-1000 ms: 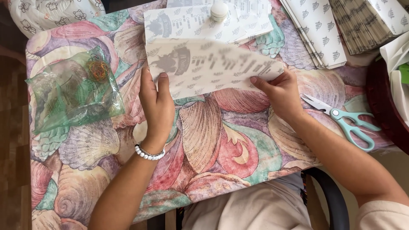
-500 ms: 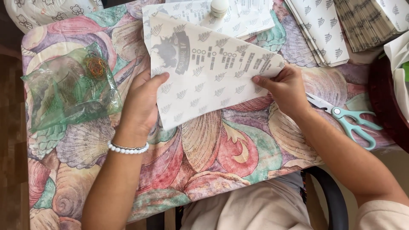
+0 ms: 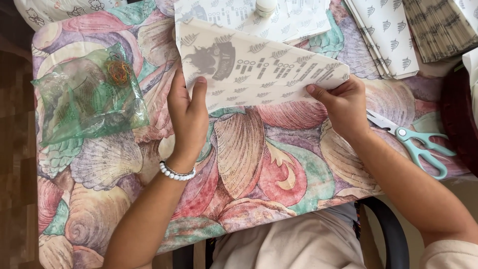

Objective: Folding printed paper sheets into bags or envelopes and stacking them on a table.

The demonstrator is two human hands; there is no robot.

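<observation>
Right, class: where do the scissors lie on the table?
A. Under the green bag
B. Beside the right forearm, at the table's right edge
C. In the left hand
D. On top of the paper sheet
B: the scissors lie flat on the table just past the right hand, untouched, while both hands hold the paper sheet.

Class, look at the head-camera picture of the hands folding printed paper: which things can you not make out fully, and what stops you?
- Stacked sheets, head view: cut off by the top edge.
- Scissors: blade tips hidden behind the right hand.
- Green plastic bag: contents blurred by the film.
- White cap: cut off at the top.
</observation>
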